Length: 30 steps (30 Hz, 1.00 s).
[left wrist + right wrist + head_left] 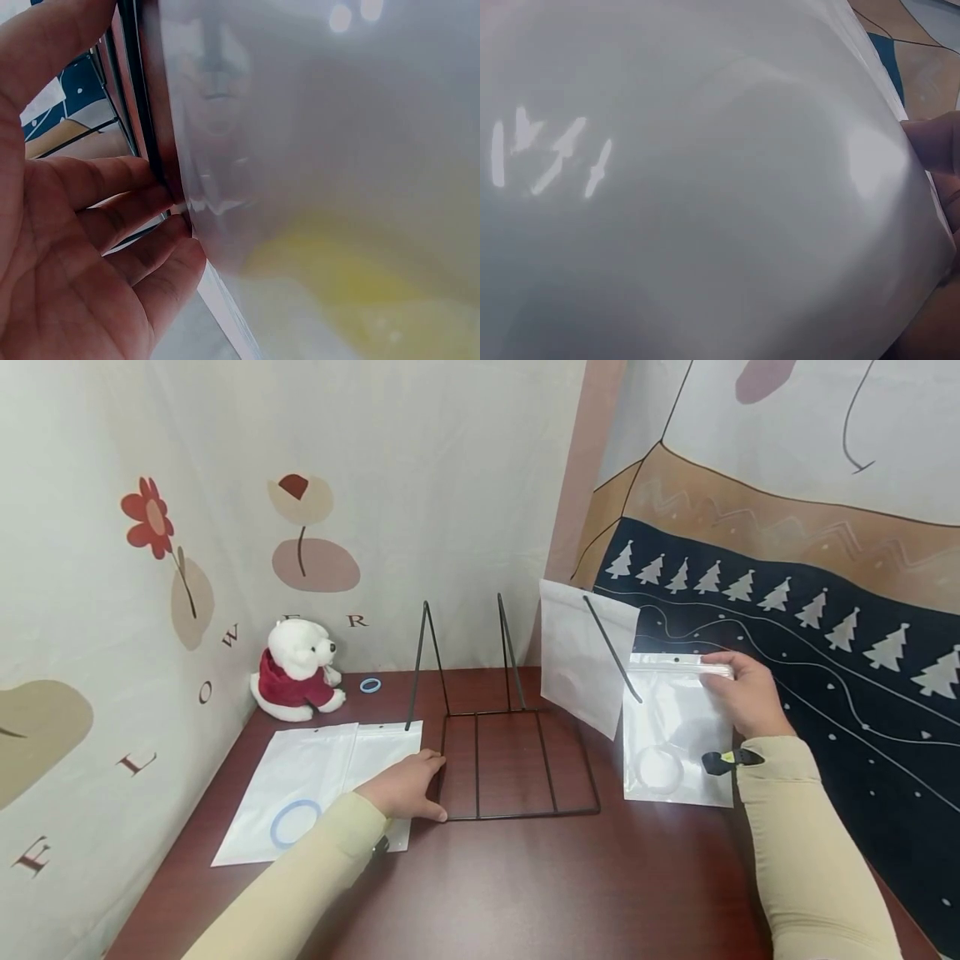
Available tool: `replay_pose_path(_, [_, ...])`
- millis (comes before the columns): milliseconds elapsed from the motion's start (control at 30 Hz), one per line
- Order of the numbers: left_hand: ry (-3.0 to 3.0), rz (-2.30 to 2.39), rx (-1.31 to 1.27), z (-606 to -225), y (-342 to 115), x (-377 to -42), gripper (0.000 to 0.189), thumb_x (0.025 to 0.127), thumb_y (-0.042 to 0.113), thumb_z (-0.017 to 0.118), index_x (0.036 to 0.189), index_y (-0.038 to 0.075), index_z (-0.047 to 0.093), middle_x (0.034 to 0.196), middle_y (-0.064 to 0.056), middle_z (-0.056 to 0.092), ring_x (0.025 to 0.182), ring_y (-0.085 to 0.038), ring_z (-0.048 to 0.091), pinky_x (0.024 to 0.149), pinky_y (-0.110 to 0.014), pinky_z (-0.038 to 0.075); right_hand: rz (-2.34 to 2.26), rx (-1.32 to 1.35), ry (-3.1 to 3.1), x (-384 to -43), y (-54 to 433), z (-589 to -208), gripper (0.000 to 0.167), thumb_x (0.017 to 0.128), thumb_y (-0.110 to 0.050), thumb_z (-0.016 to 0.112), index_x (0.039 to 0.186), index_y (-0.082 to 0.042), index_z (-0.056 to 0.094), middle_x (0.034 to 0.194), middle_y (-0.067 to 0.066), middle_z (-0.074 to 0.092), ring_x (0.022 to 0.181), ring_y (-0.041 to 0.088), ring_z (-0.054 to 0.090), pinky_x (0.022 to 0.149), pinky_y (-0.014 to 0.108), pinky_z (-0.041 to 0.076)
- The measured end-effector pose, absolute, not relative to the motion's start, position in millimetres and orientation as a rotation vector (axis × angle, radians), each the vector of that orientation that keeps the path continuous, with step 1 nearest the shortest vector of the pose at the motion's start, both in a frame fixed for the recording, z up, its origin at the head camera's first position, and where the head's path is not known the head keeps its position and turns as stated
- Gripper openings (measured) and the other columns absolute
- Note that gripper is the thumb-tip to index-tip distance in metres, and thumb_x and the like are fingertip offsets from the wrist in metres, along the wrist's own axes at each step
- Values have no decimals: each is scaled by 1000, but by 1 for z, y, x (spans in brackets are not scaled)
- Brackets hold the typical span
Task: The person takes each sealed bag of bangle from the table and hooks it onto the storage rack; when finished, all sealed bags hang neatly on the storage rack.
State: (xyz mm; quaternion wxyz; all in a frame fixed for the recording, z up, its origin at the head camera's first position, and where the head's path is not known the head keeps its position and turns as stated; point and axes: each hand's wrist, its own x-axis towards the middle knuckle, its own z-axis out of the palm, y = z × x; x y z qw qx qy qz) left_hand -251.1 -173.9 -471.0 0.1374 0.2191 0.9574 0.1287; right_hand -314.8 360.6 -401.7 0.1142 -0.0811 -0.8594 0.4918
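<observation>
A black wire rack (517, 816) with upright prongs stands on the table. My left hand (405, 785) touches its left side, thumb near the front corner, fingers spread along the bar; the left wrist view shows those fingers fairly straight. One white zip bag (581, 652) hangs on the rack's right-hand rod. My right hand (746, 693) pinches the top right corner of another clear-fronted zip bag (675, 735), with a pale ring inside, upright just right of the rod's tip. In the right wrist view, this bag's glossy surface (705, 187) covers most of the picture.
Two overlapping white zip bags (255, 802) lie left of the rack, a blue ring (295, 824) showing on one. A white toy bear (296, 668) in red sits at the back left near a small blue ring (371, 685). Patterned cloth hangs behind.
</observation>
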Motion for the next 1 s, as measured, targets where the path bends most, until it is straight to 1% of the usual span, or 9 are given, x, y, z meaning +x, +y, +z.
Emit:
replay_pose_path(133, [2770, 373, 636, -471, -174, -251, 98, 80, 39, 92, 151, -11, 47, 156, -27, 48, 144, -41, 50, 121, -50, 43, 1467, -247, -2477, -307, 364, -398, 41, 104, -24, 64, 142, -8, 61, 168, 15, 37, 153, 38, 30, 126, 66, 24])
replay_pose_path(333, [2774, 375, 635, -472, -175, -251, 98, 79, 39, 92, 151, -11, 47, 156, -27, 48, 144, -41, 50, 121, -50, 43, 1531, -343, -2419, -295, 370, -392, 42, 105, -28, 63, 145, -17, 62, 176, 3, 22, 164, 33, 9, 129, 66, 12])
replay_pose_path(467, [2774, 379, 635, -472, -174, -251, 98, 80, 39, 92, 151, -11, 47, 156, -27, 48, 144, -41, 50, 121, -50, 42, 1574, -395, -2399, -287, 373, -387, 41, 105, -30, 63, 146, -24, 63, 177, -3, 19, 164, 29, 7, 130, 63, 14])
replay_pose_path(533, [2773, 380, 638, -471, -175, -251, 98, 80, 39, 92, 151, -11, 47, 156, -28, 49, 143, -41, 51, 121, -50, 43, 1554, -399, -2408, -283, 373, -385, 41, 105, -32, 63, 146, -25, 62, 175, -3, 23, 160, 27, 15, 127, 54, 26])
replay_pose_path(600, [2772, 385, 641, -470, -175, -251, 98, 80, 39, 92, 151, -12, 47, 155, -28, 49, 143, -41, 51, 121, -51, 43, 1531, -401, -2413, -279, 372, -383, 41, 105, -34, 64, 146, -26, 63, 172, -2, 29, 152, 24, 24, 113, 43, 38])
replay_pose_path(700, [2770, 392, 646, -469, -175, -250, 98, 80, 38, 92, 150, -12, 48, 155, -28, 48, 143, -42, 51, 120, -51, 43, 1550, -413, -2404, -275, 371, -380, 42, 104, -34, 65, 146, -27, 63, 166, -1, 37, 137, 21, 34, 100, 36, 43])
replay_pose_path(833, [2769, 398, 650, -469, -175, -250, 97, 80, 38, 92, 150, -12, 47, 155, -28, 48, 143, -42, 51, 120, -51, 43, 1614, -398, -2381, -270, 370, -376, 41, 104, -31, 66, 146, -29, 62, 163, 2, 39, 131, 24, 42, 119, 55, 42])
replay_pose_path(900, [2768, 398, 649, -469, -175, -250, 97, 80, 38, 92, 150, -12, 48, 155, -28, 48, 143, -42, 51, 120, -51, 43, 1619, -382, -2376, -267, 369, -374, 41, 105, -30, 65, 146, -28, 62, 163, 5, 39, 129, 25, 45, 119, 65, 39])
replay_pose_path(1000, [2768, 396, 647, -470, -175, -251, 97, 80, 38, 92, 151, -12, 47, 156, -28, 48, 143, -42, 51, 121, -51, 43, 1612, -363, -2377, -265, 366, -372, 40, 105, -30, 65, 145, -27, 62, 161, 7, 40, 124, 23, 47, 116, 68, 41])
